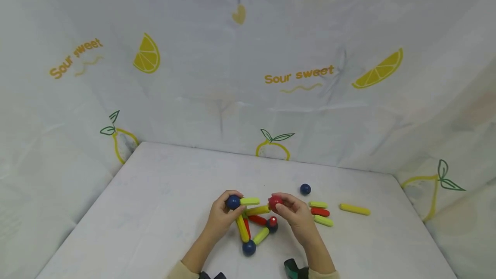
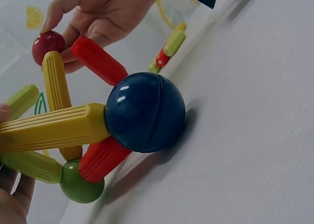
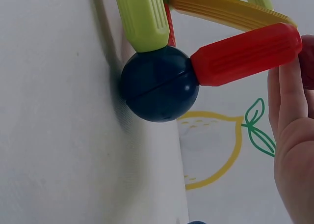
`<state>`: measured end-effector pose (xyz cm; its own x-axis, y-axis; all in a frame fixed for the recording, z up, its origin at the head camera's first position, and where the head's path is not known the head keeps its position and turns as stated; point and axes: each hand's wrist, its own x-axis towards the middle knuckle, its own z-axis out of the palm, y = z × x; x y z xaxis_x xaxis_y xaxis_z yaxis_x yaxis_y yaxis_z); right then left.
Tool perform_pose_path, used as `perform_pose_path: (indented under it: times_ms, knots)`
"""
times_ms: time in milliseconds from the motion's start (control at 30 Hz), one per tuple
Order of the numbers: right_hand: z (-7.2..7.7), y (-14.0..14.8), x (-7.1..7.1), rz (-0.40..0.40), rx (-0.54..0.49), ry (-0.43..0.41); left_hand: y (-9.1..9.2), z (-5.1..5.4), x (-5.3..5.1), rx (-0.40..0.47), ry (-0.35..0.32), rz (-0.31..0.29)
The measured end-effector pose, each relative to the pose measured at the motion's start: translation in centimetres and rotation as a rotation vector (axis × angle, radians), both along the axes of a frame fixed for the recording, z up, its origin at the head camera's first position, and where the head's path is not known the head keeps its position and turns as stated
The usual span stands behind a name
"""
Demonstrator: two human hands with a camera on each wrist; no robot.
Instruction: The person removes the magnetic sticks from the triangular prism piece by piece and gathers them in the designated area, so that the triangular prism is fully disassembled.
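In the head view my left hand (image 1: 221,215) grips a blue ball (image 1: 234,202) at the upper left of a structure of rods and balls. A light green rod (image 1: 249,201) points right from this ball. My right hand (image 1: 294,214) pinches a red ball (image 1: 275,203), which sits on the end of a yellow rod (image 1: 257,210). Lower down are a front blue ball (image 1: 249,248) and a right blue ball (image 1: 272,226), joined by a light green rod (image 1: 261,236). A red rod (image 3: 248,54) sticks up from the right one. Low on the structure is a green ball (image 2: 82,183).
Right of my right hand lie two short light green rods (image 1: 323,221) with a red rod (image 1: 320,212) between them. A yellow rod (image 1: 354,209) lies farther right, and a loose blue ball (image 1: 305,189) sits behind. A lemon-printed white cloth (image 1: 217,119) stands around the white table (image 1: 155,184).
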<state>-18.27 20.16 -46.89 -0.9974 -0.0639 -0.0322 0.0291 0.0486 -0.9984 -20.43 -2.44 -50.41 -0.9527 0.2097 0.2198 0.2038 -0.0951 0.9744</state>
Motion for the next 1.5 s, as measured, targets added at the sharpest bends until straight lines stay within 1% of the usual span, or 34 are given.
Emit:
perform_pose_path:
  times_ms: [67, 133, 233, 333, 400, 467, 600, 700, 833, 933, 1000, 1067, 1133, 1267, 1367, 1433, 1500]
  knots:
    - [0.0, 0.0, 0.0, 0.011, -0.024, -0.01, 0.4, 0.1, 0.1, -0.022, 0.011, -0.003]
    - [0.0, 0.0, 0.0, 0.009, -0.017, -0.018, 0.8, 0.3, 0.3, -0.071, 0.03, 0.001]
    - [-0.2, -0.4, 0.0, -0.014, 0.021, -0.019, 1.3, 0.2, 0.5, -0.15, 0.073, -0.005]
    - [-0.4, -0.7, 0.0, -0.055, 0.078, 0.004, 1.5, -0.1, 0.6, -0.194, 0.109, -0.014]
    - [-0.4, -0.7, 0.0, -0.083, 0.11, 0.017, 1.5, -0.2, 0.6, -0.191, 0.114, -0.02]
    - [-0.4, -0.5, -0.1, -0.111, 0.118, 0.027, 1.5, -0.2, 0.7, -0.181, 0.116, -0.025]
    - [-0.2, 0.6, -0.3, -0.169, 0.102, 0.037, 1.3, 0.0, 0.6, -0.161, 0.106, -0.039]
    - [0.2, 2.1, -0.4, -0.226, 0.091, 0.047, 1.3, 0.0, 0.6, -0.143, 0.092, -0.053]
    - [0.6, 4.9, -0.3, -0.326, 0.124, 0.018, 1.3, -0.1, 0.5, -0.121, 0.064, -0.076]
    - [0.6, 7.2, -0.3, -0.375, 0.186, -0.031, 1.3, -0.2, 0.6, -0.113, 0.045, -0.086]
    - [0.2, 8.5, -0.6, -0.377, 0.223, -0.058, 1.3, -0.2, 0.6, -0.111, 0.04, -0.086]
    - [0.0, 9.6, -1.2, -0.366, 0.27, -0.079, 1.2, -0.1, 0.5, -0.109, 0.039, -0.081]
    - [-0.3, 10.4, -2.0, -0.341, 0.315, -0.093, 1.1, 0.0, 0.5, -0.104, 0.037, -0.078]
    - [-0.8, 11.2, -3.8, -0.278, 0.369, -0.124, 0.9, 0.0, 0.4, -0.095, 0.039, -0.079]
    - [-1.2, 11.6, -4.8, -0.242, 0.372, -0.165, 0.9, -0.2, 0.4, -0.091, 0.024, -0.086]
    - [-1.4, 11.7, -5.2, -0.233, 0.372, -0.192, 0.9, -0.2, 0.4, -0.092, 0.013, -0.091]
    - [-1.6, 11.9, -5.6, -0.223, 0.366, -0.2, 1.0, -0.2, 0.4, -0.088, 0.014, -0.094]
